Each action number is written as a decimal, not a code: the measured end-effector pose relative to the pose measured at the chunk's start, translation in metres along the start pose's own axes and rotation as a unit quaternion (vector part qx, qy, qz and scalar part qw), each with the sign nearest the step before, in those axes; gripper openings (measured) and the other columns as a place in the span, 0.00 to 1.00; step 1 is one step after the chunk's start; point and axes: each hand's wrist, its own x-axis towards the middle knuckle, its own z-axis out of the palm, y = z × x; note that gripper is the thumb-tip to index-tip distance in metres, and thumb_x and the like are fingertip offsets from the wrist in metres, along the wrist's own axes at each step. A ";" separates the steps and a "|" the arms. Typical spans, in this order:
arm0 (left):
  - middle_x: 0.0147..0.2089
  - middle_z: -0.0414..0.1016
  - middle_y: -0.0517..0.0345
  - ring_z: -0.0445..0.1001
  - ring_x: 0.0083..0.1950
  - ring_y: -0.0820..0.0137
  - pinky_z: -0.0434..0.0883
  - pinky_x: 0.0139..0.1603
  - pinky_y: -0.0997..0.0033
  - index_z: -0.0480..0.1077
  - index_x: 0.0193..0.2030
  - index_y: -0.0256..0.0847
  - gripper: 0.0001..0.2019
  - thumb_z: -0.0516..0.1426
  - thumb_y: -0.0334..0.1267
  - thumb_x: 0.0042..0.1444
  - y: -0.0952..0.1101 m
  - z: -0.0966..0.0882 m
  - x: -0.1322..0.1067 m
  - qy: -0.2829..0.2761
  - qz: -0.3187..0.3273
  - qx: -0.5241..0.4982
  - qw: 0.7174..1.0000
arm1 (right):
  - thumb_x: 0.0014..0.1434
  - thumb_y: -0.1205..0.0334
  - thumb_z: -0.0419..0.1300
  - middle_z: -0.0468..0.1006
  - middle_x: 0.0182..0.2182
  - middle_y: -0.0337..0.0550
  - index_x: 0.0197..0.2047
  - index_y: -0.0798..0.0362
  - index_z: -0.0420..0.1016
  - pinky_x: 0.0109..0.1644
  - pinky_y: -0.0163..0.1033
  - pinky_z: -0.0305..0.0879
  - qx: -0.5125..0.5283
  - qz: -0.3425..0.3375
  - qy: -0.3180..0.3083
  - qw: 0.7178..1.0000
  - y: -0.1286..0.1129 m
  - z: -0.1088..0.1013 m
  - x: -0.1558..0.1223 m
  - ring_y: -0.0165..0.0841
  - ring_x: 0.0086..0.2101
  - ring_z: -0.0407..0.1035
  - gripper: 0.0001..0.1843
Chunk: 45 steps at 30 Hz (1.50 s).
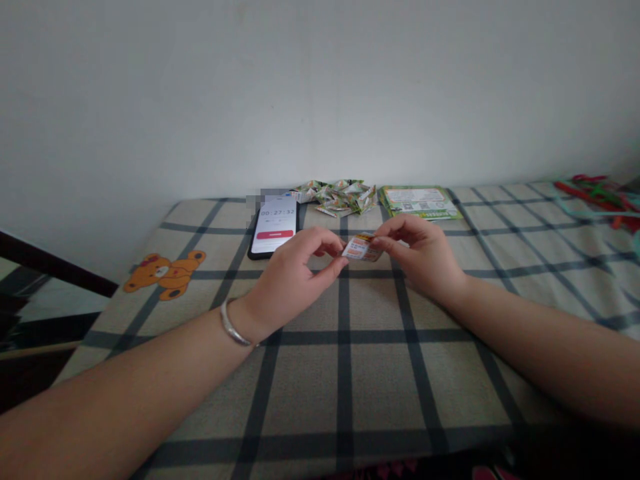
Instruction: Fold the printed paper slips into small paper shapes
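My left hand (293,273) and my right hand (420,257) meet above the middle of the checked cloth (345,373). Both pinch a small folded piece of printed paper (361,248), orange, white and green, between thumb and fingers. The left hand grips its left end, the right hand its right end. A silver bangle (234,327) circles my left wrist. Behind the hands lies a pile of several similar folded paper pieces (340,195).
A phone (275,227) with a lit timer screen lies behind my left hand. A stack of green printed sheets (419,201) sits at the back right. Red and green strips (600,193) lie at the far right. A bear picture (165,272) marks the cloth's left. White wall behind.
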 end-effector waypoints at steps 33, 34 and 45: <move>0.35 0.76 0.59 0.76 0.33 0.73 0.74 0.34 0.73 0.69 0.32 0.38 0.04 0.60 0.35 0.54 -0.005 0.005 -0.002 -0.029 -0.105 -0.041 0.993 | 0.56 0.69 0.63 0.76 0.26 0.37 0.30 0.52 0.75 0.33 0.33 0.65 -0.113 -0.116 0.007 0.987 -0.006 0.002 -0.007 0.28 0.29 0.70 0.04; 0.36 0.75 0.59 0.76 0.35 0.72 0.74 0.36 0.73 0.68 0.34 0.38 0.05 0.60 0.35 0.54 -0.004 0.005 -0.002 -0.024 -0.092 -0.048 0.994 | 0.56 0.70 0.63 0.76 0.26 0.36 0.30 0.52 0.75 0.33 0.33 0.65 -0.118 -0.126 0.000 0.985 -0.007 0.002 -0.007 0.28 0.29 0.70 0.04; 0.33 0.77 0.63 0.74 0.33 0.78 0.70 0.35 0.81 0.74 0.37 0.39 0.03 0.58 0.33 0.59 0.007 -0.002 0.002 -0.021 -0.050 -0.028 0.998 | 0.56 0.67 0.65 0.78 0.30 0.38 0.35 0.53 0.77 0.33 0.33 0.66 -0.145 -0.142 -0.053 0.978 -0.006 0.001 -0.007 0.28 0.30 0.71 0.03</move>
